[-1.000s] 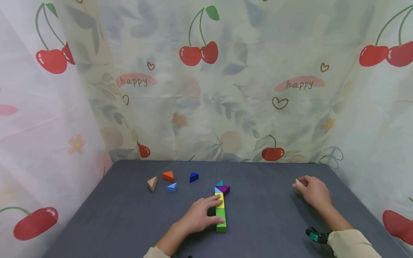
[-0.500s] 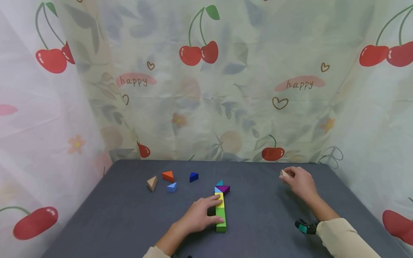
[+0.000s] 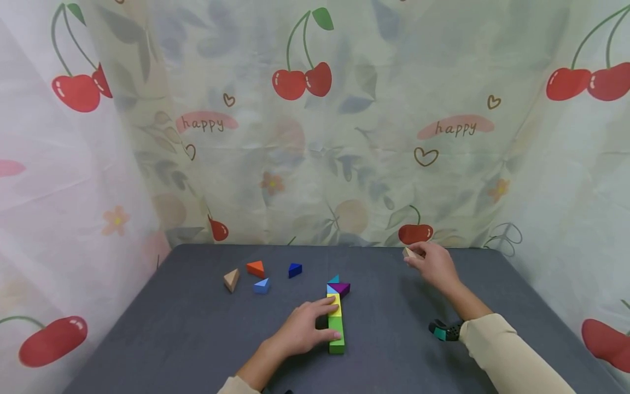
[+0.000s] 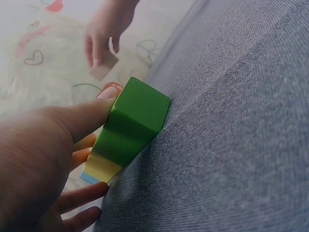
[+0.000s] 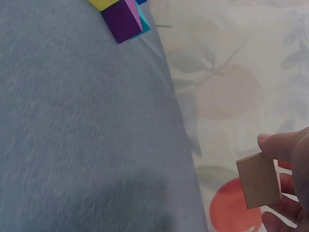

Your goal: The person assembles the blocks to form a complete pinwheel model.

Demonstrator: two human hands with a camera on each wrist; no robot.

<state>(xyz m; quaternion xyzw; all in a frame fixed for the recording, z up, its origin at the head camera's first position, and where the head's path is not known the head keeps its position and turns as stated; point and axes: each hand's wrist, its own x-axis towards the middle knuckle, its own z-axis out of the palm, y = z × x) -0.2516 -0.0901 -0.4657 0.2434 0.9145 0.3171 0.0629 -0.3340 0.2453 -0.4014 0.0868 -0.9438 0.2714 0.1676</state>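
Note:
In the head view, my left hand [image 3: 307,328] rests on a row of toy blocks. Its thumb touches the green block [image 3: 337,339] and its fingers lie over the yellow block [image 3: 337,309]. Beyond those, a light blue triangle block [image 3: 332,289], a purple triangle block [image 3: 340,288] and a teal triangle block [image 3: 334,279] stand at the row's far end. My right hand [image 3: 435,265] pinches a plain wooden block [image 5: 259,180] between thumb and fingers, raised over the far right of the table. The right wrist view shows one flat face of it; the fingers partly hide the rest.
Loose triangle blocks lie at the back left: a wooden one [image 3: 231,280], an orange one [image 3: 255,268], a blue one [image 3: 262,286] and a dark blue one [image 3: 295,270]. A patterned curtain [image 3: 315,164] hangs behind the grey table [image 3: 197,339].
My right hand has moved left and farther back, carrying the wooden block. The left hand and the row beneath it have stayed put.

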